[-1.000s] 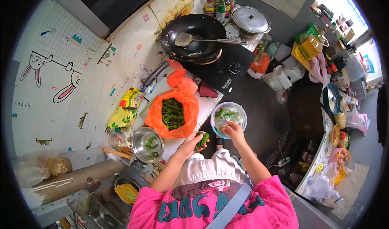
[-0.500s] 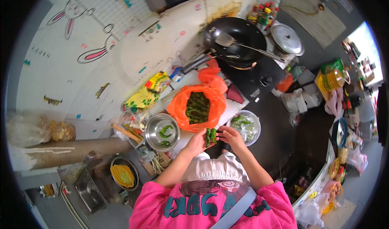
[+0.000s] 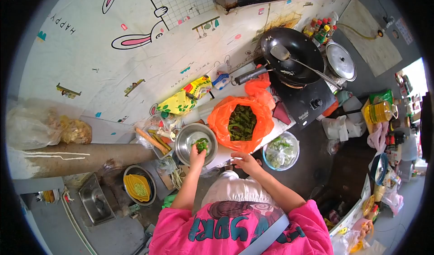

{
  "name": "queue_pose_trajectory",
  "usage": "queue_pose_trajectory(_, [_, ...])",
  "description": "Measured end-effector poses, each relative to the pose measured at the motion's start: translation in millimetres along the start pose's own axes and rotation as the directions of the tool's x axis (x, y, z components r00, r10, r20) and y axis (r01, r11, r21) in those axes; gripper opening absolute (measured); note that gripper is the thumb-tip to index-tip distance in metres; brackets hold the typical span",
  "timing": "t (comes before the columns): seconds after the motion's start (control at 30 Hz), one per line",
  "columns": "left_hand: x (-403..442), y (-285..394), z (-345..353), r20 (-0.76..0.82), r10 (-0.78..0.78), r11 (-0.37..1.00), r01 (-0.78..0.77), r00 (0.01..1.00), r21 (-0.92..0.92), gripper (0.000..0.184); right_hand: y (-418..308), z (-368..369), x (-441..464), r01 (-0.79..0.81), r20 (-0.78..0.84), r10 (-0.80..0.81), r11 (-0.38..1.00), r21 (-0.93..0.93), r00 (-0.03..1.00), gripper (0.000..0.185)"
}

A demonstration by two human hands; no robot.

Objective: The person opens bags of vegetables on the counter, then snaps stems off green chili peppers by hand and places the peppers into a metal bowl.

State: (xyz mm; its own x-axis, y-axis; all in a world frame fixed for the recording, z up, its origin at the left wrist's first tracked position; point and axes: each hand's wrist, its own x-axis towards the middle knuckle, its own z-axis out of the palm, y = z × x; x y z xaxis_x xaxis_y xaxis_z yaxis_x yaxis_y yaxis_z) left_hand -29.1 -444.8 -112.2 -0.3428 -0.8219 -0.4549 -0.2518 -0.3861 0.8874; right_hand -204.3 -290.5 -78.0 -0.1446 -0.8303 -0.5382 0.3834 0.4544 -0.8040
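Observation:
Green peppers (image 3: 201, 145) are in my left hand (image 3: 197, 156), which is closed around them over the stainless steel bowl (image 3: 183, 137). Whether the peppers touch the bowl's bottom I cannot tell. My right hand (image 3: 247, 163) holds nothing; its fingers are apart, just below the orange plastic bag (image 3: 219, 119). Inside that wide-mouthed bag lies a pile of green peppers (image 3: 242, 123). To the right of my right hand, a round tub (image 3: 296, 152) contains greens in clear plastic.
A black wok (image 3: 300, 40) with a metal spatula (image 3: 304, 63) rests on the stove, its handle pointing left. Yellow packets (image 3: 181, 100) lie along the wall. Left of the bowl are carrots (image 3: 149, 139); a sink (image 3: 96, 201) and a yellow basket (image 3: 132, 181) are lower left.
My left hand has moved left with the peppers, from in front of the bag to over the bowl. My right hand has parted from them. The whole view has shifted.

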Motion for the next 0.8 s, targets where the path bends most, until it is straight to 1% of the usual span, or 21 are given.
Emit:
queue_pose_trajectory(0.03, [2, -3, -4, -0.075, 0.121, 0.960, -0.097, 0.990, 0.263, 0.039, -2, 2, 0, 0.005, -0.006, -0.005, 1.000, -0.011, 1.000, 0.032])
queue_pose_trajectory(0.07, [4, -6, -7, -0.113, 0.256, 0.843, -0.165, 0.960, 0.512, 0.039, -5, 3, 0, 0.010, -0.013, -0.011, 1.000, -0.022, 1.000, 0.031])
queue_pose_trajectory(0.1, [5, -3, -6, -0.109, 0.394, 0.660, -0.198, 0.913, 0.724, 0.039, -8, 2, 0, 0.008, -0.015, -0.009, 1.000, -0.030, 1.000, 0.031])
queue_pose_trajectory(0.17, [7, 6, -1, 0.027, 0.453, 0.634, -0.344, 0.891, 0.692, 0.038, -14, 0, -1, 0.004, -0.024, -0.005, 0.999, -0.042, 1.000, 0.030])
queue_pose_trajectory(0.2, [9, 11, 4, 0.095, 0.480, 0.618, -0.413, 0.872, 0.669, 0.038, -11, -2, 1, 0.044, -0.062, -0.051, 0.994, -0.102, 0.997, 0.029])
queue_pose_trajectory(0.23, [10, 16, 12, 0.153, 0.573, 0.547, -0.515, 0.805, 0.660, 0.035, -5, -4, 3, 0.081, -0.096, -0.097, 0.983, -0.162, 0.991, 0.027])
queue_pose_trajectory(0.27, [11, 21, 22, 0.178, 0.589, 0.546, -0.550, 0.788, 0.632, 0.031, -2, -6, 5, 0.116, -0.124, -0.146, 0.968, -0.224, 0.981, 0.026])
queue_pose_trajectory(0.33, [13, 37, 42, 0.288, 0.634, 0.452, -0.646, 0.718, 0.615, 0.028, -14, -7, 3, 0.130, -0.163, -0.210, 0.906, -0.402, 0.964, 0.023])
queue_pose_trajectory(0.37, [14, 46, 51, 0.342, 0.626, 0.436, -0.679, 0.700, 0.591, 0.025, -22, -7, 1, 0.128, -0.178, -0.242, 0.865, -0.486, 0.954, 0.022])
queue_pose_trajectory(0.47, [20, 56, 76, 0.511, 0.606, 0.314, -0.773, 0.610, 0.551, 0.023, -43, -11, 4, 0.184, -0.199, -0.366, 0.781, -0.596, 0.909, 0.020])
queue_pose_trajectory(0.5, [21, 58, 82, 0.538, 0.604, 0.272, -0.787, 0.588, 0.554, 0.023, -46, -15, 8, 0.228, -0.164, -0.450, 0.694, -0.682, 0.878, 0.021])
queue_pose_trajectory(0.57, [30, 57, 92, 0.559, 0.569, 0.278, -0.781, 0.602, 0.559, 0.023, -50, -26, 19, 0.292, -0.067, -0.595, 0.486, -0.824, 0.801, 0.023])
queue_pose_trajectory(0.6, [36, 55, 95, 0.570, 0.551, 0.282, -0.778, 0.610, 0.561, 0.023, -50, -29, 25, 0.255, -0.081, -0.606, 0.447, -0.858, 0.791, 0.024])
queue_pose_trajectory(0.63, [46, 50, 99, 0.569, 0.562, 0.255, -0.780, 0.600, 0.571, 0.023, -50, -32, 32, 0.215, -0.093, -0.617, 0.406, -0.888, 0.781, 0.024])
queue_pose_trajectory(0.67, [56, 44, 104, 0.570, 0.537, 0.233, -0.759, 0.622, 0.608, 0.023, -49, -36, 39, 0.173, -0.105, -0.629, 0.364, -0.915, 0.770, 0.025])
queue_pose_trajectory(0.7, [63, 41, 109, 0.569, 0.510, 0.210, -0.736, 0.644, 0.644, 0.024, -45, -40, 48, 0.121, -0.103, -0.572, 0.340, -0.933, 0.813, 0.027])
queue_pose_trajectory(0.73, [69, 37, 115, 0.569, 0.483, 0.186, -0.713, 0.666, 0.676, 0.025, -42, -43, 54, 0.091, -0.100, -0.552, 0.308, -0.947, 0.828, 0.028])
queue_pose_trajectory(0.77, [77, 30, 121, 0.570, 0.542, 0.069, -0.708, 0.618, 0.703, 0.023, -38, -46, 60, 0.060, -0.099, -0.530, 0.275, -0.960, 0.842, 0.028])
queue_pose_trajectory(0.8, [82, 29, 126, 0.583, 0.500, 0.035, -0.687, 0.641, 0.726, 0.020, -37, -46, 64, 0.030, -0.099, -0.508, 0.239, -0.970, 0.856, 0.029])
